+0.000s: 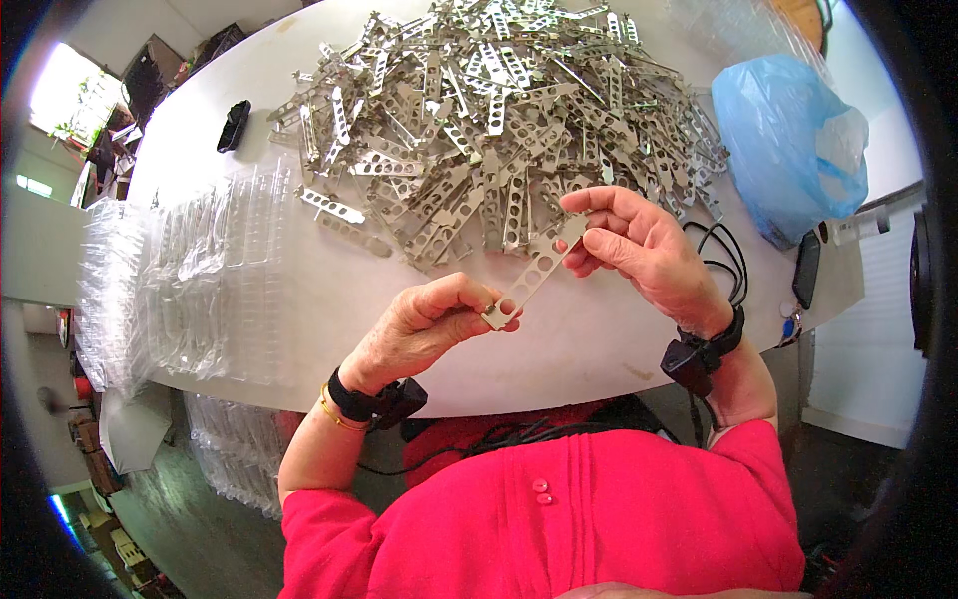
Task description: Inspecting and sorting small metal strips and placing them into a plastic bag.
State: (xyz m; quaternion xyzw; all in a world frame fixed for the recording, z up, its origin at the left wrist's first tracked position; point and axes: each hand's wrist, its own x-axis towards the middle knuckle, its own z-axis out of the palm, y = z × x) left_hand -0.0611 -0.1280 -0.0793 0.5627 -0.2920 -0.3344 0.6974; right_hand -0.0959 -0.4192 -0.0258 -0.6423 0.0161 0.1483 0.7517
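Between my two hands, above the near part of the white table, is a flat metal bracket (540, 268) with a row of round holes, held at a slant. My left hand (436, 317) pinches its lower end between thumb and fingers. My right hand (639, 247) grips the upper end, thumb against the plate and fingers partly behind it. Just beyond my hands lies a large heap of similar metal brackets (496, 112), tangled over one another at many angles. One bracket (332, 206) lies at the heap's left edge.
Stacked clear plastic trays (215, 270) stand on the white table's (329, 339) left side. A blue plastic bag (783, 140) sits at the right, near black cables (736, 262) and a dark phone-like object (807, 270). A small black container (234, 127) lies far left.
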